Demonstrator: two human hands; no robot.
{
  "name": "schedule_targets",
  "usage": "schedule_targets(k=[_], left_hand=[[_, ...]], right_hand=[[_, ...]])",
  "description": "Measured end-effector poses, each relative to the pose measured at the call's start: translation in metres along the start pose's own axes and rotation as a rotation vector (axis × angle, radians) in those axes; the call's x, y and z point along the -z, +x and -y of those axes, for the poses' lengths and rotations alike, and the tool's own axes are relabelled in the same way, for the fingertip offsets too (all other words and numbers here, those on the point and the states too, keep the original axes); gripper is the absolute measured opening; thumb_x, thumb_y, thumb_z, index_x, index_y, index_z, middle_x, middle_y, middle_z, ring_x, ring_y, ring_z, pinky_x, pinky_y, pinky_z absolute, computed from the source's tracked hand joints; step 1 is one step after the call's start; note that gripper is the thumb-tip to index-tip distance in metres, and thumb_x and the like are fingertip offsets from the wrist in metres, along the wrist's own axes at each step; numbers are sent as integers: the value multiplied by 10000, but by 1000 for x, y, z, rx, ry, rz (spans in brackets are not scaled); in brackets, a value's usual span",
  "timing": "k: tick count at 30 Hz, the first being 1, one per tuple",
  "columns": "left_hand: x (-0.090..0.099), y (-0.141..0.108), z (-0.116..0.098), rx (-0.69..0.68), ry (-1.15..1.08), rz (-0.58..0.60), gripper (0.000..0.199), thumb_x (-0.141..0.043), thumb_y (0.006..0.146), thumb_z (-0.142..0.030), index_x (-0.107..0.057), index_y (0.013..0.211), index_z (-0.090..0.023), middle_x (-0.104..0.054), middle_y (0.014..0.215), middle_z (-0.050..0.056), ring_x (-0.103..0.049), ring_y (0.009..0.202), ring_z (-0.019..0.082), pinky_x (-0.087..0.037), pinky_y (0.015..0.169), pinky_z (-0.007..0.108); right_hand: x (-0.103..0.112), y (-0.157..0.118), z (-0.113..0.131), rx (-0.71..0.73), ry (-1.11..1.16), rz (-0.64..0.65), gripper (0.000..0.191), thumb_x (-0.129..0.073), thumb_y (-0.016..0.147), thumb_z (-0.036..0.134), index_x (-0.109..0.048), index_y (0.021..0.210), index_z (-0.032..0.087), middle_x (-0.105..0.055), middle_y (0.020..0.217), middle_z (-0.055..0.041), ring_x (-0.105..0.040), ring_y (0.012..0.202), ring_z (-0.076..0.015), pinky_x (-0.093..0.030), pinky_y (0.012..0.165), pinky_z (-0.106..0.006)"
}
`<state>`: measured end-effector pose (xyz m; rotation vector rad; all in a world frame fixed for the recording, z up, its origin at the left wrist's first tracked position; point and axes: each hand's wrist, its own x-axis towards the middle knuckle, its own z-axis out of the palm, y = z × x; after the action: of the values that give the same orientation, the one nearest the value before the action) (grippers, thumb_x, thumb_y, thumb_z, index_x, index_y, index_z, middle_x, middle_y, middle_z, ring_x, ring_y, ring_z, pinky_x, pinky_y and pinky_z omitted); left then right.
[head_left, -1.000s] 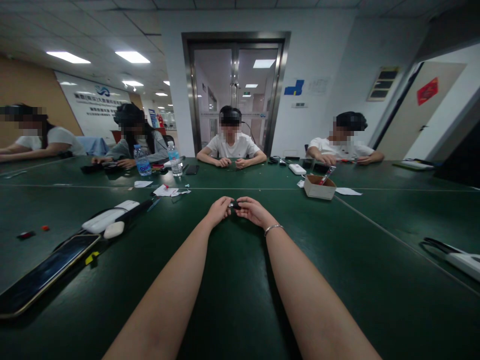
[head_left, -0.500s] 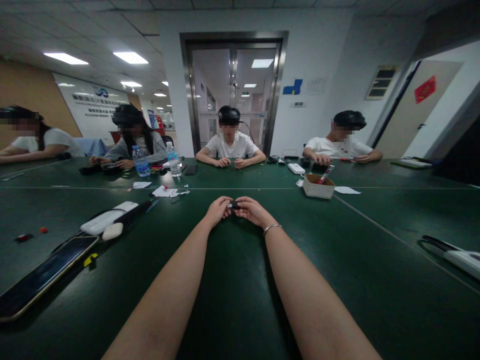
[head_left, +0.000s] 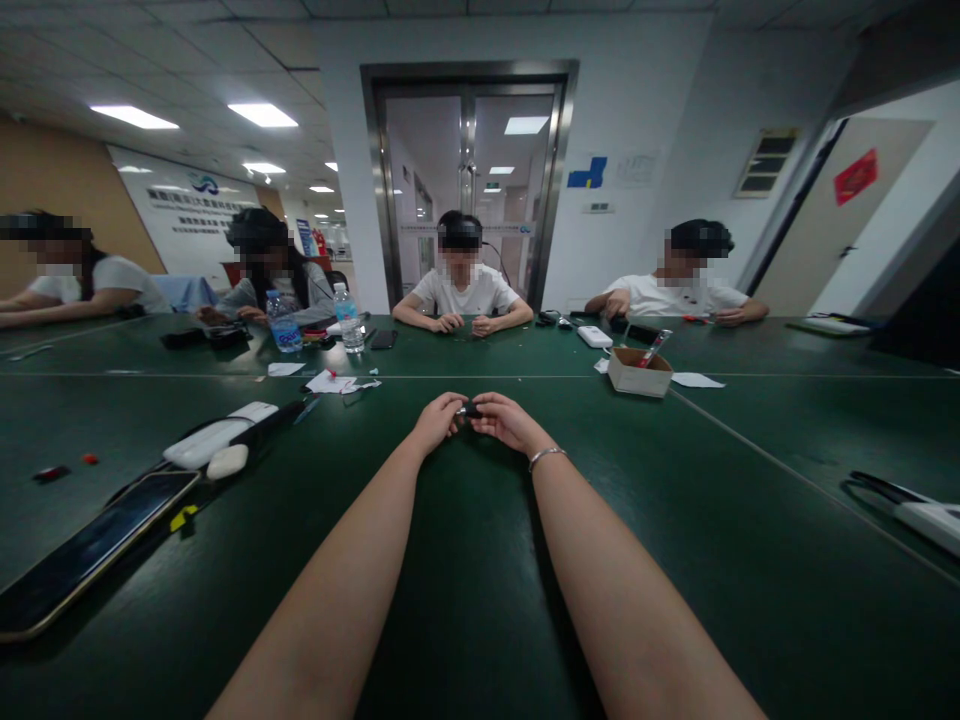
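Note:
Both my hands reach forward over the green table and meet around a small black object with a silvery end. My left hand has its fingertips closed at the silvery end. From the other side, my right hand pinches the black part between thumb and fingers; a silver bracelet is on that wrist. The fingers cover much of the object, so its exact kind cannot be made out.
Left of my arms lie a phone, a white power bank and a white rounded case. Farther off are paper scraps, two water bottles and a small open box. Several people sit around the table.
My hands keep nearly the same grip and place. The co-worker at the far right has drawn a hand back from behind the box. The view has shifted very slightly.

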<state>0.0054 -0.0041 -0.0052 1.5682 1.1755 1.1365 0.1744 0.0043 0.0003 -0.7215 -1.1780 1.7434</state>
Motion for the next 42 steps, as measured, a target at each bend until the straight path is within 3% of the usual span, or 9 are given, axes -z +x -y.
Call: schedule_targets(k=[11, 24, 27, 32, 42], left_hand=[[-1, -2, -4, 1, -5, 15, 251, -458, 803, -244, -569, 1012, -156, -515, 615, -11, -465, 470, 74, -334, 411, 155], [0, 4, 7, -14, 33, -1, 250, -472, 789, -254, -581, 1000, -175, -518, 639, -17, -465, 475, 74, -331, 405, 159], [0, 3, 5, -33, 26, 21, 272, -413, 836, -303, -583, 989, -156, -505, 589, -15, -443, 451, 73, -325, 405, 162], [0, 2, 4, 3, 29, 0, 246, -475, 797, -275, -591, 989, -173, -550, 697, 0, -480, 494, 74, -331, 404, 162], [-1, -2, 1, -23, 58, -11, 256, -439, 807, -251, -585, 999, -164, -554, 687, 4, -476, 503, 75, -350, 440, 168]], right_hand=[[-1, -1, 1, -6, 1, -6, 144, -510, 828, 22, -538, 901, 143, -637, 780, -60, -651, 601, -140, -556, 577, -231], [-4, -2, 3, -15, 2, -27, 158, -519, 813, 7, -537, 881, 148, -628, 752, -45, -645, 584, -137, -556, 560, -227], [-4, -2, 3, -13, 3, -27, 159, -517, 813, 2, -538, 876, 146, -628, 746, -46, -644, 579, -136, -555, 559, -224], [-4, -2, 2, -14, 15, -40, 166, -474, 830, -8, -533, 886, 138, -632, 740, -61, -648, 581, -141, -553, 572, -230], [-7, -5, 4, -23, 8, -57, 144, -486, 839, 6, -531, 896, 131, -630, 721, -59, -648, 578, -142, -550, 557, -219]])
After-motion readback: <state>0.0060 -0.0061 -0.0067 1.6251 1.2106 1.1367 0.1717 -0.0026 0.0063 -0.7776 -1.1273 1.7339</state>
